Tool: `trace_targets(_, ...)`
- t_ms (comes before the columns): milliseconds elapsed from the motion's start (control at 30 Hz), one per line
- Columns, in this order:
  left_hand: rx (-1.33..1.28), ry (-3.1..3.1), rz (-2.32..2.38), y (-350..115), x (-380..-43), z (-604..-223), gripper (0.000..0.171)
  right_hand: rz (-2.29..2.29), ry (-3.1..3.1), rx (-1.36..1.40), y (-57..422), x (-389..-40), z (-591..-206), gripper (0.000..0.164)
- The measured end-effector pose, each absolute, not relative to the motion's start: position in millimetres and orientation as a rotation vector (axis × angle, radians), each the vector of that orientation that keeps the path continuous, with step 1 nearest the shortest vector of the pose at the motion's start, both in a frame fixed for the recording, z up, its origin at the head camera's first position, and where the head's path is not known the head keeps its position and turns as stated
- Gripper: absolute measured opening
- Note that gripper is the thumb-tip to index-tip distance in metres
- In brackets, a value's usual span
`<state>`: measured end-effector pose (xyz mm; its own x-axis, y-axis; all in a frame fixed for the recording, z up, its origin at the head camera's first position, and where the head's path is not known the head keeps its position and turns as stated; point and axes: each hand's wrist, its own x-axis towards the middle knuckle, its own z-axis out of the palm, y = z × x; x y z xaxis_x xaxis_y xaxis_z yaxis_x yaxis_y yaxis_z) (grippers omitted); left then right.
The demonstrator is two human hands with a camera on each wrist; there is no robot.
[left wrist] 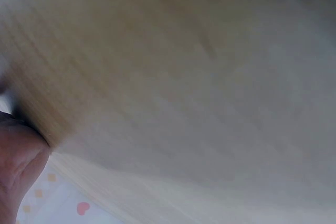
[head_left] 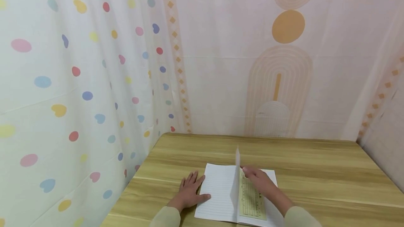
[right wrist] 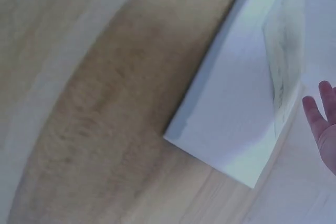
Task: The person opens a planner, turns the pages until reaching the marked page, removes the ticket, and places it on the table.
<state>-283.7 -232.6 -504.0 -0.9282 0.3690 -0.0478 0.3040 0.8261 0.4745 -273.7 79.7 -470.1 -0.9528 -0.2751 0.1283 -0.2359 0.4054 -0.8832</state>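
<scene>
A lined notebook lies spread on the wooden table, one leaf standing up along its middle, nearly edge-on in the head view. On the right-hand page lies a yellow-green printed slip with a grid, also visible in the right wrist view. My left hand rests with spread fingers at the notebook's left edge, thumb over the page. My right hand reaches over the slip, fingertips right at the raised leaf's right side. Several of its fingers show extended in the right wrist view.
The wooden table stretches behind the notebook and to both sides. A dotted curtain hangs along the left, and a patterned curtain hangs behind the table's far edge.
</scene>
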Motion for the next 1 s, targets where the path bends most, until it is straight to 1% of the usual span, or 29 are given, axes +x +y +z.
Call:
trace_targets(100, 0.533, 2.876, 0.718, -234.2, -285.8, -507.7, 0.088, -1.347, 2.751, -0.652, 74.2, -269.9, -476.1, 0.053)
trace_targets(167, 0.533, 2.88, 0.719, -234.7, -286.6, -508.8, 0.088, -1.166, 2.816, -0.777, 70.3, -267.5, -481.4, 0.058)
trace_targets(233, 0.534, 2.889, 0.711, -234.5, -286.5, -509.0, 0.08, -0.977, 2.861, -0.856, 66.3, -265.7, -487.8, 0.067)
trace_targets(333, 0.537, 2.906, 0.748, -232.4, -285.4, -507.2, 0.063, -0.772, 2.879, -0.888, 61.3, -263.4, -498.2, 0.076)
trace_targets(400, 0.519, 2.911, 0.811, -230.6, -284.3, -505.7, 0.056, -0.653, 2.899, -0.906, 59.3, -262.8, -504.8, 0.078)
trace_targets(433, 0.505, 2.911, 0.848, -229.8, -283.8, -504.7, 0.055, -0.622, 2.905, -0.909, 58.4, -262.1, -506.6, 0.078)
trace_targets(533, 0.473, 2.909, 0.872, -228.6, -284.2, -502.5, 0.059, -0.55, 2.936, -0.938, 57.1, -260.5, -508.0, 0.077)
trace_targets(733, 0.497, 2.885, 0.686, -229.5, -283.6, -499.8, 0.084, -0.529, 2.93, -0.916, 55.2, -256.9, -502.0, 0.075)
trace_targets(900, 0.506, 2.862, 0.684, -231.1, -282.3, -500.4, 0.086, -0.549, 2.926, -0.892, 53.9, -256.6, -500.0, 0.076)
trace_targets(1000, 0.509, 2.859, 0.684, -232.2, -284.3, -502.2, 0.089, -0.638, 2.928, -0.871, 54.4, -257.9, -499.0, 0.075)
